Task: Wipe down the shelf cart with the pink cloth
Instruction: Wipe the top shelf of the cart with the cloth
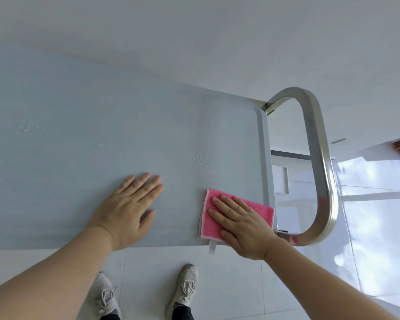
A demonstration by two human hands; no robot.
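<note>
The shelf cart's pale grey-blue top [83, 107] fills the left and middle of the view. A folded pink cloth [261, 210] lies flat at the top's near right corner, its white tag hanging over the near edge. My right hand [243, 225] presses flat on the cloth with fingers spread, covering most of it. My left hand [127, 209] rests palm down on the bare top, to the left of the cloth and apart from it, holding nothing. Small water droplets [202, 160] sit on the surface beyond the cloth.
A curved steel handle [319, 158] loops out from the cart's right end. More droplets [29, 128] lie at the far left of the top. White glossy floor tiles [229, 285] lie below, with my two grey shoes [185, 285] close to the cart's near edge.
</note>
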